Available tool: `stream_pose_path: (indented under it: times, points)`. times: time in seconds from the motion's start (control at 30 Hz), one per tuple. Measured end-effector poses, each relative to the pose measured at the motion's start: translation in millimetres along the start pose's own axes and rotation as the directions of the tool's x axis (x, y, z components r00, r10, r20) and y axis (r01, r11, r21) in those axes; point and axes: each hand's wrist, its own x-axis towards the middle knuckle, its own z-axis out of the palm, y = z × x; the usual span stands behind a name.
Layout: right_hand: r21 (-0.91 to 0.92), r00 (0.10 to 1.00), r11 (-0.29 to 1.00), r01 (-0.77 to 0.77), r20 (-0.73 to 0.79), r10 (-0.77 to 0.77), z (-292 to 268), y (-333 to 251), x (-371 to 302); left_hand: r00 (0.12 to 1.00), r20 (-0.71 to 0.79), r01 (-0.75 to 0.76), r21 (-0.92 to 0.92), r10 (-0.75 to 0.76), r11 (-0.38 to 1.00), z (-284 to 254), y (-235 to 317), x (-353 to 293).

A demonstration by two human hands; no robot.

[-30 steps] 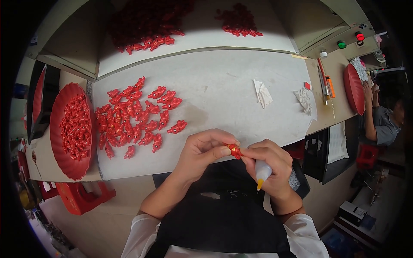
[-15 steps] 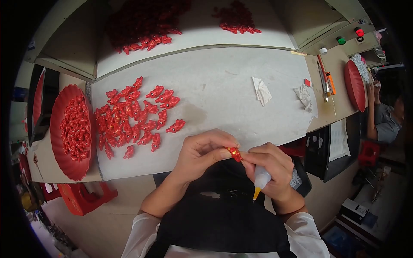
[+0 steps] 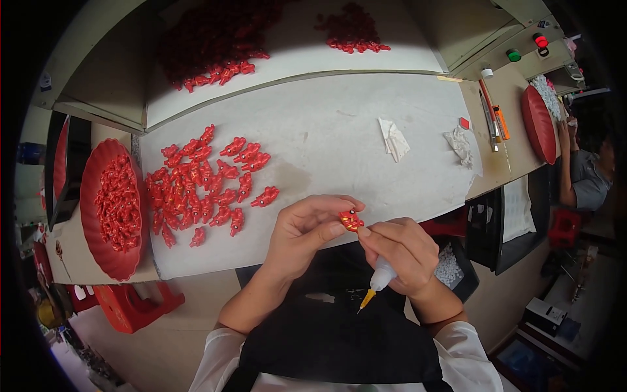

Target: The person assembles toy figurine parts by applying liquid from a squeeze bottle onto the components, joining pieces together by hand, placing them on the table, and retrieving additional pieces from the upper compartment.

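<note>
One red figure (image 3: pixel 351 221) sits between two hands, the bottle's tip turned away from it

One white bottle (image 3: pixel 383 273), tucked in the curled right hand (image 3: pixel 406 251), slants its single yellow nozzle (image 3: pixel 368 298) down and left toward the one black apron (image 3: pixel 339 346), away from the figure; the left hand (image 3: pixel 302 232) pinches that figure between thumb and fingers, and the right fingertips meet its lower right side, so both hands are equally near; fingers hide too much of it to be sure of its long axis. Beyond lie loose red figures (image 3: pixel 266 196) on one white sheet (image 3: pixel 326 144), too overlapped to count, with one red tray (image 3: pixel 89 215) at far left, two crumpled tissues (image 3: pixel 392 139) to the right, and two dim red piles (image 3: pixel 356 29) at the back
</note>
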Motion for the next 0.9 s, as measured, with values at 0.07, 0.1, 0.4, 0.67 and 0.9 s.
stream_pose_path:
  times: [0.07,0.1,0.4,0.67,0.9]
  points:
    - [-0.012,0.999,0.999,0.035,-0.02,-0.035,1.5,2.3,-0.8,0.999,-0.01,-0.033,0.079,0.034,0.996,0.3,-0.5,-0.3]
    - [-0.024,0.998,0.998,0.057,-0.026,-0.057,2.0,3.1,-0.8,0.999,-0.009,-0.033,0.08,0.034,0.996,0.3,-0.6,-0.2]
    - [-0.018,0.998,0.998,0.055,-0.034,-0.055,2.4,3.5,-3.4,0.998,0.003,-0.065,0.108,0.065,0.992,-0.4,-2.2,-0.7]
    - [0.405,0.911,0.82,-0.405,0.102,0.4,-1.5,4.4,5.8,0.987,-0.071,-0.118,0.267,0.141,0.956,9.9,2.3,-0.3]
    - [0.503,0.848,0.7,-0.508,0.15,0.508,-0.2,2.4,7.0,0.958,-0.073,-0.222,0.425,0.278,0.878,10.7,-1.0,-4.0]
